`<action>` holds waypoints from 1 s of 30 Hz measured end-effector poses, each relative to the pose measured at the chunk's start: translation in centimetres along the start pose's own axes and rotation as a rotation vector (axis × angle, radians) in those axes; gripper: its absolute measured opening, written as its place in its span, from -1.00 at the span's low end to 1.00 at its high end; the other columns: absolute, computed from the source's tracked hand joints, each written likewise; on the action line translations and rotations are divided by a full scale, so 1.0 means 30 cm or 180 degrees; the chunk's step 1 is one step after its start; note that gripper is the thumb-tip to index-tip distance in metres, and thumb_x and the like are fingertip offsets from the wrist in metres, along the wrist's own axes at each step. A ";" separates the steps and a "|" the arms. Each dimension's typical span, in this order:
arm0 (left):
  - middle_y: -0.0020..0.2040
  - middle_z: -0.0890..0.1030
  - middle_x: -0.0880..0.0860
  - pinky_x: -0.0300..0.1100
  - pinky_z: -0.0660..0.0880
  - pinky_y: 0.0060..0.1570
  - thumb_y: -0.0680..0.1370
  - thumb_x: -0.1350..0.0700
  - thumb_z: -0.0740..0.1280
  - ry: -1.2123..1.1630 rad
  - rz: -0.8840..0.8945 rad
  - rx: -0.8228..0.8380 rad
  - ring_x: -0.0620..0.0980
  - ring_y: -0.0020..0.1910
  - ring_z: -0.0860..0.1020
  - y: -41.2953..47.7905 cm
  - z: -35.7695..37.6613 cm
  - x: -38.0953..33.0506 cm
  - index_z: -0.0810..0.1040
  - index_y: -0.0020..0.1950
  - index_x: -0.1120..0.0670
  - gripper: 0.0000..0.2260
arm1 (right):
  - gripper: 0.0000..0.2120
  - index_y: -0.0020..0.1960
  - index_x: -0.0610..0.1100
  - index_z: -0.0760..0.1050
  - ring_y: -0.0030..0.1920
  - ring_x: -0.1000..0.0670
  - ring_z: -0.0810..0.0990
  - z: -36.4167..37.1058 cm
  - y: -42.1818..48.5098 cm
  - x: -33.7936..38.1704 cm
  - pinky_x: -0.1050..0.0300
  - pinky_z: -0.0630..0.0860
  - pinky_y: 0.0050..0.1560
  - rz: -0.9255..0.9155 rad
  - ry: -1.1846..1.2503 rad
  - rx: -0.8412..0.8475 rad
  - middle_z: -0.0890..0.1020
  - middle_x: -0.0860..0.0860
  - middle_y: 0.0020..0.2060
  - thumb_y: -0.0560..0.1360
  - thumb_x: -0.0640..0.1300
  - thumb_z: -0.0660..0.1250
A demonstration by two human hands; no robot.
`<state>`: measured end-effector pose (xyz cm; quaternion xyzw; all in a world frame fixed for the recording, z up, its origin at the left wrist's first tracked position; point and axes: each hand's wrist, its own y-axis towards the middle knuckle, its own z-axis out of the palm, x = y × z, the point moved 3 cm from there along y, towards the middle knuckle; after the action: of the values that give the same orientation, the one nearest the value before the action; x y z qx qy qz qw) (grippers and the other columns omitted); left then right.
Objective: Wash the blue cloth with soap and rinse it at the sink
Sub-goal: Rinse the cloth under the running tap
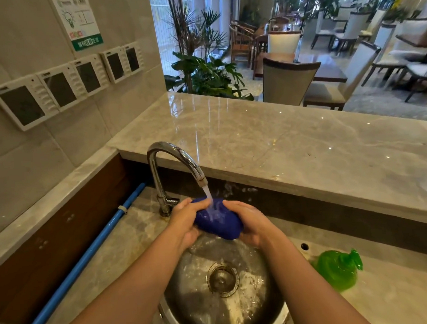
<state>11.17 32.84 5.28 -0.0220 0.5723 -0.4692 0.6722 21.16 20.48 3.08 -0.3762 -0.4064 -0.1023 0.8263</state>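
You hold the blue cloth (218, 221) bunched into a wad at the centre of the frame, directly under the spout of the chrome faucet (170, 168). A stream of water (208, 195) falls from the spout onto the top of the wad. Your left hand (185, 223) grips the cloth's left side with fingers curled over it; your right hand (249, 224) grips the right side the same way. Both forearms enter from the bottom edge. Below the hands sits the round steel sink (189, 297), wet, with its drain strainer (222, 279) at lower centre. A green soap bottle (339, 270) stands on the counter at lower right, apart from the sink. A blue pipe (89, 255) runs diagonally along the lower left. White wall panels (62, 86) line the upper left; the marble ledge (280, 139) crosses mid-frame.
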 end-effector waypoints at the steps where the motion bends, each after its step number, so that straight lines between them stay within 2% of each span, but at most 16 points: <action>1: 0.16 0.59 0.22 0.17 0.62 -0.14 0.41 0.26 0.48 -0.0103 -0.0015 -0.0025 0.23 0.01 0.63 0.002 0.000 -0.001 0.41 0.31 0.13 -0.50 | -0.60 0.27 -0.12 0.54 0.13 -0.19 0.68 -0.001 -0.002 -0.005 -0.15 0.59 0.19 0.0132 -0.0100 0.0038 0.70 -0.17 0.10 0.48 -0.01 0.45; 3: 0.14 0.60 0.23 0.14 0.61 -0.07 0.49 0.21 0.42 -0.0178 0.0073 -0.0118 0.22 0.01 0.63 0.010 0.004 -0.001 0.43 0.32 0.13 -0.59 | -0.44 0.28 -0.10 0.52 0.15 -0.20 0.67 0.000 -0.009 -0.012 -0.12 0.58 0.21 0.0319 -0.0488 0.0148 0.70 -0.16 0.10 0.37 0.11 0.53; 5: 0.11 0.62 0.20 0.14 0.58 0.03 0.55 0.14 0.36 -0.0053 0.0138 -0.0193 0.18 0.00 0.63 0.008 0.018 0.000 0.46 0.28 0.11 -0.69 | -0.37 0.28 -0.10 0.50 0.15 -0.19 0.67 0.000 -0.007 -0.017 -0.05 0.60 0.15 0.0367 -0.0890 0.0227 0.70 -0.15 0.10 0.31 0.11 0.58; 9: -0.02 0.61 0.12 0.02 0.57 -0.01 0.60 0.02 0.27 0.0680 0.0556 -0.0397 0.07 -0.09 0.61 0.003 0.025 -0.020 0.48 0.02 0.00 -0.92 | -0.52 0.26 -0.05 0.53 0.09 -0.13 0.69 0.008 -0.010 -0.013 -0.10 0.61 0.16 0.0005 -0.1020 0.0101 0.69 -0.11 0.12 0.37 -0.09 0.54; 10: -0.03 0.60 0.12 0.05 0.57 -0.01 0.60 0.02 0.26 0.0621 0.0511 -0.0418 0.08 -0.09 0.61 0.004 0.018 -0.023 0.47 0.01 0.00 -0.92 | -0.51 0.26 -0.04 0.53 0.09 -0.13 0.69 0.004 -0.012 -0.015 -0.08 0.63 0.12 -0.0097 -0.0956 -0.0003 0.67 -0.10 0.14 0.36 -0.10 0.55; 13: 0.08 0.57 0.22 0.28 0.51 0.08 0.60 -0.03 0.25 -0.0292 -0.0312 -0.0069 0.28 0.09 0.57 -0.003 0.013 -0.005 0.46 0.13 0.07 -0.79 | -0.33 0.28 -0.05 0.49 0.12 -0.15 0.67 -0.015 -0.019 -0.026 -0.16 0.61 0.15 -0.0225 -0.0650 -0.0187 0.65 -0.11 0.18 0.23 0.00 0.63; 14: 0.10 0.55 0.26 0.30 0.48 0.13 0.60 -0.06 0.24 -0.0441 -0.0493 0.0033 0.32 0.13 0.54 -0.003 0.013 0.005 0.47 0.11 0.09 -0.76 | -0.30 0.29 -0.08 0.48 0.14 -0.18 0.67 -0.020 -0.018 -0.034 -0.21 0.59 0.18 -0.0186 -0.0310 -0.0096 0.64 -0.15 0.20 0.22 0.00 0.65; 16: 0.14 0.54 0.30 0.27 0.45 0.19 0.60 -0.09 0.22 -0.0647 -0.0648 0.0239 0.33 0.15 0.54 -0.007 0.016 0.027 0.48 0.09 0.11 -0.72 | -0.35 0.34 -0.16 0.46 0.19 -0.22 0.64 -0.014 -0.027 -0.052 -0.20 0.58 0.18 -0.0017 0.0809 0.0284 0.61 -0.22 0.25 0.33 -0.05 0.61; 18: 0.19 0.54 0.32 0.24 0.44 0.22 0.61 -0.10 0.19 -0.0829 -0.0679 0.0453 0.32 0.16 0.54 -0.017 0.031 0.029 0.49 0.11 0.12 -0.70 | -0.42 0.38 -0.19 0.45 0.12 -0.14 0.64 -0.007 -0.049 -0.069 -0.02 0.62 0.07 0.0168 0.1521 0.0586 0.60 -0.21 0.24 0.45 -0.04 0.52; 20: 0.18 0.55 0.32 0.23 0.42 0.25 0.61 -0.08 0.19 -0.0892 -0.0620 0.0552 0.32 0.18 0.53 -0.017 0.037 0.014 0.52 0.11 0.13 -0.69 | -0.44 0.39 -0.19 0.45 0.06 -0.10 0.62 0.000 -0.052 -0.076 0.06 0.61 -0.01 0.0211 0.1542 0.0769 0.60 -0.20 0.22 0.47 -0.02 0.49; 23: 0.17 0.57 0.32 0.23 0.40 0.26 0.56 0.02 0.28 -0.0798 -0.0488 0.0503 0.31 0.18 0.53 -0.010 0.021 -0.001 0.54 0.18 0.17 -0.71 | -0.40 0.42 -0.18 0.44 0.29 -0.26 0.55 0.018 -0.034 -0.054 -0.17 0.54 0.23 0.0018 0.1564 0.0854 0.52 -0.26 0.35 0.42 -0.19 0.51; 26: 0.11 0.63 0.29 0.17 0.51 0.10 0.50 0.06 0.36 -0.0624 -0.0518 0.0397 0.28 0.10 0.59 -0.013 0.001 0.018 0.54 0.20 0.16 -0.68 | -0.44 0.37 -0.11 0.49 0.26 -0.28 0.57 0.026 -0.013 -0.022 -0.22 0.54 0.20 -0.0381 0.1530 0.0763 0.49 -0.26 0.37 0.40 -0.35 0.46; 28: 0.10 0.64 0.23 0.13 0.54 0.04 0.50 0.01 0.37 -0.0107 -0.0535 0.0241 0.23 0.07 0.60 -0.030 -0.005 0.036 0.55 0.18 0.11 -0.70 | -0.37 0.40 -0.04 0.45 0.25 -0.29 0.58 0.037 -0.004 -0.011 -0.23 0.55 0.19 -0.0435 0.1388 0.0753 0.47 -0.24 0.37 0.39 -0.37 0.45; 30: 0.19 0.60 0.14 0.06 0.52 0.04 0.52 -0.09 0.34 0.0671 -0.0535 0.0039 0.15 0.11 0.57 -0.040 -0.013 0.063 0.53 0.21 0.07 -0.65 | -0.28 0.43 0.01 0.41 0.30 -0.30 0.54 0.053 0.007 -0.008 -0.29 0.51 0.26 -0.0370 0.1052 0.0778 0.43 -0.22 0.40 0.34 -0.35 0.51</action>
<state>9.95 31.12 4.41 -0.0163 0.6330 -0.5271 0.5668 20.16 21.72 3.41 -0.2273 -0.2958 -0.1600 0.9139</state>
